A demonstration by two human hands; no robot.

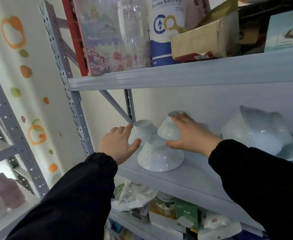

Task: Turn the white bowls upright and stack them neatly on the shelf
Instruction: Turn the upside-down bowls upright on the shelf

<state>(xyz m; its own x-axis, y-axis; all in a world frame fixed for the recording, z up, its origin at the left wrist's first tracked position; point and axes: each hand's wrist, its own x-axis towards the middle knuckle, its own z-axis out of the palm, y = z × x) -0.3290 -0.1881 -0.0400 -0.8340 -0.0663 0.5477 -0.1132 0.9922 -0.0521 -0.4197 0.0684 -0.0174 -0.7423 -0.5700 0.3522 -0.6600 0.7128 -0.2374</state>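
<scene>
- Three white bowls stand upside down, close together, at the left end of the middle shelf (pixel 190 181): the front bowl (pixel 160 155) near the shelf's edge, with the left rear bowl (pixel 144 132) and the right rear bowl (pixel 168 129) behind it.
- The right hand (pixel 189 134) grips the right rear bowl, with its fingers laid over the foot ring and its thumb under the rim. This bowl is tilted and sits just above the front bowl's foot.
- The left hand (pixel 118 144) is spread wide with fairly straight fingers. Its index fingertip touches the left rear bowl's foot ring and its thumb lies at that bowl's side, so it has not closed round the bowl.
- The front bowl lies between the two hands, and neither hand holds it.
- Both arms wear black sleeves (pixel 76 196).
- To the right on the same shelf, larger white bowls (pixel 263 134) lie tipped on their sides, nested, near the right forearm.
- A grey diagonal brace (pixel 114 105) and a perforated post (pixel 129 104) stand right behind the left rear bowl.
- On the shelf above are a clear plastic jar (pixel 131 32), a white and blue canister (pixel 161 35) and a cardboard box (pixel 195 40).
- On the shelf below are plastic bags (pixel 133 198) and a green box (pixel 186 213).
</scene>
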